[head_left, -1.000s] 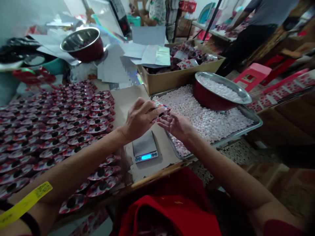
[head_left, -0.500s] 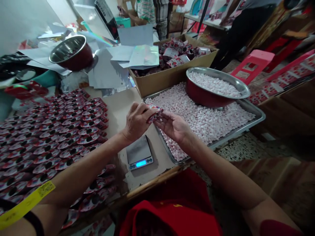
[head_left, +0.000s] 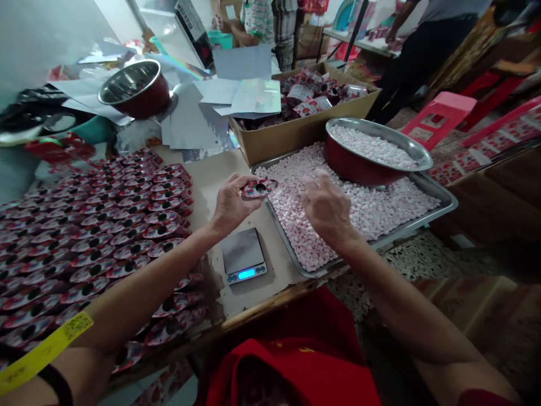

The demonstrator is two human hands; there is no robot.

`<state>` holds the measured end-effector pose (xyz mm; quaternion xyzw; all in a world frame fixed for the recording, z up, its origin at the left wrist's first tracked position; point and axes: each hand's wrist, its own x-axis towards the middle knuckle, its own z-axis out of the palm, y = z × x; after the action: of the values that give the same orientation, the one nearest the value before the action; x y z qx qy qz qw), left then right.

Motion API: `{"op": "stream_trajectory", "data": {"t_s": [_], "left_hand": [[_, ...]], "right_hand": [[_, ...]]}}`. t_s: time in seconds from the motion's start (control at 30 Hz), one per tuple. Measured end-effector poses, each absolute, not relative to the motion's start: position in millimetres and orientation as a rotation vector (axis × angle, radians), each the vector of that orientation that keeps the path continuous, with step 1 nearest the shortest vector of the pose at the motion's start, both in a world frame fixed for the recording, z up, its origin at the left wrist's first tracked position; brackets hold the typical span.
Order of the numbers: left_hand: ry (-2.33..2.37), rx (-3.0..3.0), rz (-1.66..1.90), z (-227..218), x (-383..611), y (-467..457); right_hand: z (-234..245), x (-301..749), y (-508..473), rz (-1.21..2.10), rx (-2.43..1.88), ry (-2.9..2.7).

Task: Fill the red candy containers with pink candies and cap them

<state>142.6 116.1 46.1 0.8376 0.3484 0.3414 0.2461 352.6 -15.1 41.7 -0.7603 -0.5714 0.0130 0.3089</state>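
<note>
My left hand is closed on a small red printed pouch, held mouth-up just left of a metal tray heaped with small pink and white candies. My right hand hovers palm-down over the candies in the tray, its fingers curled and reaching in; whether anything is in them I cannot tell. A small digital scale with a lit blue display sits on the table below both hands, its pan bare.
Rows of several filled red pouches cover the table's left side. A red bowl of candies rests in the tray. Behind stand a cardboard box of pouches, an empty red bowl and silver sheets. People work at the back.
My right hand has left the pouch and moved right over the candies. My left hand has turned the pouch so its dark mouth faces up.
</note>
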Motion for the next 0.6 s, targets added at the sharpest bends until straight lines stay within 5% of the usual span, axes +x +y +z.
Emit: {"op": "stream_trajectory", "data": {"t_s": [0.23,0.6], "left_hand": [[0.942,2.076,0.428,41,68,84],[1.000,2.308,0.618,37,24,58]], "right_hand": [[15,347,-45,-0.062,-1.866,-1.670],[12,338,-46,-0.102,-1.831,-1.833]]}}
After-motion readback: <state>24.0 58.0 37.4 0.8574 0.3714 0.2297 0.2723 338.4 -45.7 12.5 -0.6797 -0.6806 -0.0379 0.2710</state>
